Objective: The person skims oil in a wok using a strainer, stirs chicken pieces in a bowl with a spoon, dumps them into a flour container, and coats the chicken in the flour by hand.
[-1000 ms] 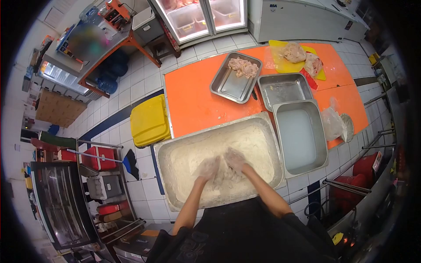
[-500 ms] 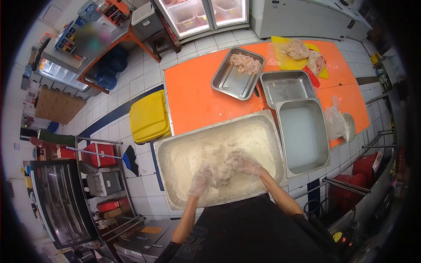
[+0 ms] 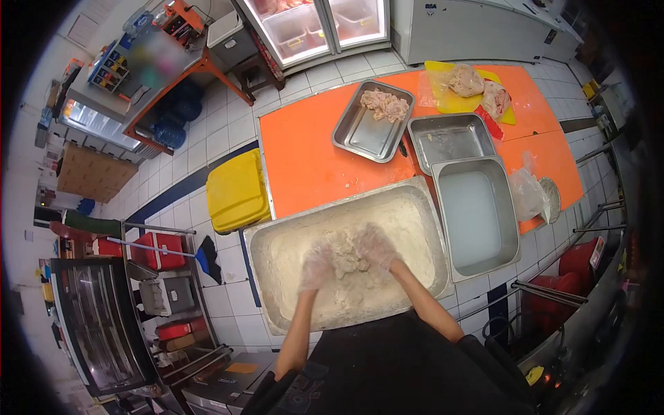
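In the large metal pan (image 3: 443,238), pale flour (image 3: 285,266) surrounds a heap of lumpy, flour-coated pieces (image 3: 350,261), which look like raw chicken. My left hand (image 3: 317,267), in a clear plastic glove, is at the left side of the heap. Its fingers point forward and are loosely open, somewhat blurred. Across the heap, my gloved right hand (image 3: 377,247) has its fingers stretched out over the right edge of the pieces. Both hands touch or nearly touch the heap, and neither visibly grips a piece.
A deep pan of cloudy liquid (image 3: 472,214) adjoins the flour pan on the right. Beyond are a metal tray (image 3: 451,138) and another tray (image 3: 366,138) with raw meat on the orange table (image 3: 304,159). More meat (image 3: 465,81) lies on a yellow board. A yellow bin (image 3: 236,190) stands left.
My hands have shifted forward and drawn apart slightly from the coated pieces. The right hand has turned so its fingers point more forward. The heap now lies more exposed between them.
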### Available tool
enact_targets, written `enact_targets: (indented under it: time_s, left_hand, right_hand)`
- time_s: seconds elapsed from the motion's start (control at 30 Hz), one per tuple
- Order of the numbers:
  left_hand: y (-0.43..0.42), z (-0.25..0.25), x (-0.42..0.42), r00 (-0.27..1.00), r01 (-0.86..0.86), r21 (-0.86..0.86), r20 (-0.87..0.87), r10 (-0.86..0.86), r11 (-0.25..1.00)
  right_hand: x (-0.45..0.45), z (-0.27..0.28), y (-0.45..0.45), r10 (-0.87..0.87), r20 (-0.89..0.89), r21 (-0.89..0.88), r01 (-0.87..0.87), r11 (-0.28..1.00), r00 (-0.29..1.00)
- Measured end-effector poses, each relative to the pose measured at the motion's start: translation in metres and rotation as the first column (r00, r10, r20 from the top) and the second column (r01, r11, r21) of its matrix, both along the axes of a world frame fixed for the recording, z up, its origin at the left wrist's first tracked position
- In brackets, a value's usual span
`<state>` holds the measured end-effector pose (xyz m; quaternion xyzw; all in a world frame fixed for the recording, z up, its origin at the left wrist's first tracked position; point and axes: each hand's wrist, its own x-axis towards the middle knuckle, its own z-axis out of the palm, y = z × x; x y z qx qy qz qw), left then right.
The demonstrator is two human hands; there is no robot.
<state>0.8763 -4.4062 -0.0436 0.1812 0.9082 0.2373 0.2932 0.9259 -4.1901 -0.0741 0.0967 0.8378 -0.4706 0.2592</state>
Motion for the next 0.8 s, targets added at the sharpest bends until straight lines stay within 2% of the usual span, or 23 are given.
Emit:
enact_targets:
  time_s: [0.03,0.07,0.1,0.13,0.17,0.2,0.23,0.27,0.3,0.33,0.37,0.43,0.5,0.57,0.6,0.63,0.67,0.7,0.73,0.77,0.8]
  left_hand:
    - [-0.007,-0.002,-0.009,1.000,-0.008,-0.014,0.009,0.008,1.000]
    - [-0.014,-0.023,-0.021,0.983,-0.088,-0.105,-0.168,0.069,0.991]
    - [-0.016,-0.041,-0.030,0.931,-0.176,-0.178,-0.349,0.105,0.968]
    - [-0.009,-0.053,-0.027,0.932,-0.167,-0.179,-0.349,0.096,0.970]
    - [0.005,-0.065,-0.015,0.930,-0.140,-0.159,-0.359,0.075,0.977]
    - [0.019,-0.080,-0.005,0.926,-0.116,-0.134,-0.372,0.058,0.984]
    - [0.024,-0.107,0.004,0.960,-0.061,-0.170,-0.281,0.011,0.984]
    - [0.014,-0.094,0.014,0.960,-0.064,-0.173,-0.280,0.013,0.983]
    - [0.003,-0.064,0.018,0.983,-0.051,-0.066,-0.182,0.038,0.997]
    - [-0.006,-0.036,0.019,0.996,-0.043,0.042,-0.076,0.046,0.998]
    - [-0.021,-0.018,0.015,0.997,-0.039,0.038,-0.068,0.041,0.999]
    - [-0.050,0.003,0.015,0.987,0.159,-0.204,0.016,-0.159,0.966]
    - [-0.050,-0.018,0.037,0.981,0.195,-0.227,0.022,-0.195,0.954]
    - [-0.027,-0.022,0.049,0.970,0.239,-0.258,0.021,-0.242,0.936]
    - [0.003,-0.012,0.052,0.978,0.057,-0.186,0.208,-0.017,0.981]
    - [0.019,-0.006,0.055,0.898,-0.139,-0.149,0.398,0.188,0.979]
    - [0.015,-0.018,0.054,0.903,-0.133,-0.140,0.392,0.179,0.981]
    - [0.003,-0.041,0.057,0.944,-0.267,0.236,0.258,0.204,0.934]
    - [-0.007,-0.059,0.057,0.948,-0.312,0.587,0.148,0.280,0.747]
    - [-0.015,-0.067,0.049,0.948,-0.313,0.590,0.153,0.278,0.744]
    - [-0.023,-0.070,0.039,0.919,-0.393,0.617,0.269,0.287,0.682]
  right_hand:
    - [0.000,0.000,0.007,0.026,0.008,0.190,-0.027,0.981,1.000]
    - [-0.001,-0.014,0.005,0.027,0.009,0.191,-0.029,0.981,1.000]
    - [-0.005,-0.039,0.002,-0.037,-0.026,0.199,0.042,0.979,0.999]
    - [-0.006,-0.054,0.000,-0.105,-0.058,0.203,0.115,0.972,0.993]
    - [-0.007,-0.013,-0.018,0.003,0.027,0.312,-0.011,0.950,1.000]
    - [-0.009,-0.012,-0.027,-0.002,0.024,0.317,-0.006,0.948,1.000]
    - [-0.006,-0.017,-0.039,-0.011,-0.021,0.190,0.015,0.982,1.000]
    - [-0.003,-0.021,-0.046,-0.023,-0.062,0.054,0.026,0.998,0.998]
    - [0.002,-0.009,-0.023,0.060,0.083,-0.139,-0.048,0.989,0.995]
    - [0.004,0.015,-0.006,0.055,0.082,-0.140,-0.044,0.989,0.995]
    - [0.008,0.042,0.008,0.138,0.177,-0.046,-0.131,0.990,0.974]
    - [0.030,0.033,0.026,0.215,0.292,0.033,-0.235,0.972,0.932]
    - [0.055,-0.024,0.030,0.329,0.250,0.241,-0.388,0.890,0.910]
    - [0.051,-0.047,0.004,0.354,0.196,0.194,-0.390,0.900,0.914]
    - [0.043,-0.029,0.003,0.375,0.194,0.103,-0.399,0.911,0.907]
    - [0.034,-0.007,0.001,0.394,0.196,0.009,-0.403,0.915,0.898]
    - [0.025,0.015,0.000,0.412,0.199,-0.086,-0.403,0.911,0.889]
    - [0.035,0.000,0.006,0.278,0.091,-0.356,-0.230,0.906,0.956]
    - [0.042,-0.005,0.015,0.192,0.058,-0.485,-0.141,0.863,0.980]
    - [0.049,-0.011,0.023,0.112,0.035,-0.609,-0.067,0.790,0.993]
    - [0.050,-0.008,0.033,0.161,-0.013,-0.394,-0.153,0.906,0.987]
